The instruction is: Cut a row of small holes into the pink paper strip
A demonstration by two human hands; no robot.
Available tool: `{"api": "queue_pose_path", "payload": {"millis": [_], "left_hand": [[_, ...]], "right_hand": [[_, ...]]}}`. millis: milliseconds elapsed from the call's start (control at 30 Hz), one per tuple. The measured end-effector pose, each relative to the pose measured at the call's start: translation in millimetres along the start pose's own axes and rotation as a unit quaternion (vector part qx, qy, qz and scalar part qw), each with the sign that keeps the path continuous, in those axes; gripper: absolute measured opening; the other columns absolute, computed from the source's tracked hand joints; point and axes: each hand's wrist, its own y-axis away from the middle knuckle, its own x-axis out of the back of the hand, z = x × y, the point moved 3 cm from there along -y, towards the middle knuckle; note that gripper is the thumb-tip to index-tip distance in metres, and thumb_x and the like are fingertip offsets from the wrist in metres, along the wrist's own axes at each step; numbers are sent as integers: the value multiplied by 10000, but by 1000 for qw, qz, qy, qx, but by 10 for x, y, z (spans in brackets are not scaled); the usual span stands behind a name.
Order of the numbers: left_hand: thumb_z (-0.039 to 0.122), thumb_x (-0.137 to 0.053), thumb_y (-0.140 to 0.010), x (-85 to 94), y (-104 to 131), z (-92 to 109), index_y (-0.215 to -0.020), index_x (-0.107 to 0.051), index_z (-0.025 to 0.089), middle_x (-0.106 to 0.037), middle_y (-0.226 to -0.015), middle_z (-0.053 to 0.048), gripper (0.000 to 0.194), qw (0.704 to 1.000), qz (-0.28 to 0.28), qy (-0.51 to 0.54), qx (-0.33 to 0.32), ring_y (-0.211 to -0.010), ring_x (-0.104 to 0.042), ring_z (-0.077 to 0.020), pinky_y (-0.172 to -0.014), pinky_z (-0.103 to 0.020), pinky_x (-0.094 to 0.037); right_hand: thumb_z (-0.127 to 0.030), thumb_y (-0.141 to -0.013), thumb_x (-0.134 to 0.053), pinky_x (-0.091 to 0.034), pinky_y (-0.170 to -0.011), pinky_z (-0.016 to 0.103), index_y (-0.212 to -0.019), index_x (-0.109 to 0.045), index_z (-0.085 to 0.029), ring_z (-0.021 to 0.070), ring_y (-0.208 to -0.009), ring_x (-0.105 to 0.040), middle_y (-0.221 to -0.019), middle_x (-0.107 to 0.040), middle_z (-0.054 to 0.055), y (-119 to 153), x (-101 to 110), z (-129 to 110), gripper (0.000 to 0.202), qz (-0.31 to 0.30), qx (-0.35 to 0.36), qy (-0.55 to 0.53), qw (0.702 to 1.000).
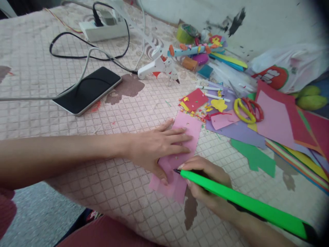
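A strip of pink paper lies on the checked tablecloth in front of me. My left hand is spread flat across it, covering its middle. Small pale spots show on the paper above and below the fingers; whether they are holes or bits I cannot tell. In my right hand is a long bright green pen with a dark pointed tip. That tip is at the paper's lower part, right of my left thumb. The pen slants back towards the lower right corner.
Yellow and red scissors, a green paper scrap and coloured sheets lie at the right. Farther back are a white glue gun, clay pieces and tape. A phone and power strip sit at left.
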Motion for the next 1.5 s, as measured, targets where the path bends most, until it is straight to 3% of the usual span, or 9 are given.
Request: {"api": "queue_pose_path", "payload": {"millis": [333, 467, 1300, 1500], "left_hand": [[544, -701, -752, 5, -4, 6, -1429, -420, 130, -258, -1562, -178, 842, 1000, 7, 11, -7, -1464, -147, -395, -1156, -619, 66], [547, -707, -743, 10, 2, -1, -1428, -422, 126, -264, -1558, -184, 853, 1000, 8, 15, -6, -1463, -149, -400, -1155, -625, 61], [547, -700, -746, 0, -2, -1, -1434, -417, 136, -233, -1573, -165, 850, 1000, 1, 12, -2, -1473, -120, -381, -1161, -601, 76], [569, -697, -745, -2, -10, -8, -1441, -405, 144, -221, -1578, -157, 866, 1000, 2, 14, -2, -1473, -120, -379, -1162, -595, 85]], "right_hand": [[-45, -780, -564, -571, -696, 272, -979, -642, -230, 146, -804, -676, -871, -707, 10, -9, -19, -4, 283, -6, 4, -7, 1000], [-56, -794, -562, -560, -660, 271, -958, -633, -245, 137, -757, -656, -855, -680, 2, 27, 3, 54, 259, 20, -21, -27, 999], [-63, -799, -569, -570, -691, 296, -985, -632, -251, 158, -803, -669, -877, -704, 10, 6, -5, 14, 272, -29, -10, -14, 999], [-64, -800, -560, -568, -650, 270, -941, -636, -242, 142, -752, -663, -834, -692, 6, -20, 16, -7, 240, 8, -10, -19, 1000]]}}
